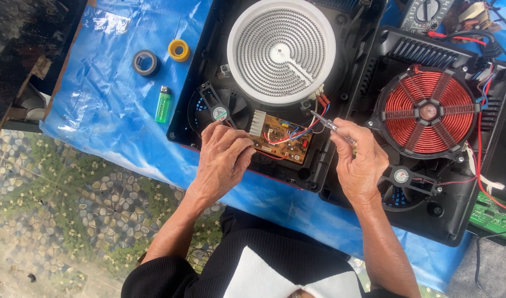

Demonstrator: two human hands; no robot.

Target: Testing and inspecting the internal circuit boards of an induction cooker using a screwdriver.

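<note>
Over the blue-covered worktop (109,105), in the head view, we see our right hand (359,160) closed around a screwdriver (327,123), its tip aimed toward the wires (297,131) just beside the brown board (280,142); our left hand (224,157) lies curled, fingers bent, on the board's left edge and the black case (181,118), gripping nothing that we can make out; the board sits between the two hands, touching the left and just short of the right, below the white heater (281,51) and beside the small fan (220,110). We judge that the tip could slip off and nick a wire or scrape the board, since the wires crowd close around it; the left hand pressing down could flex the board; the second cooker with its red coil (428,110) lies hard against the right wrist, so a wide elbow swing might snag its red leads. A lighter (163,104) and two tape rolls (146,62) lie well apart to the left.
</note>
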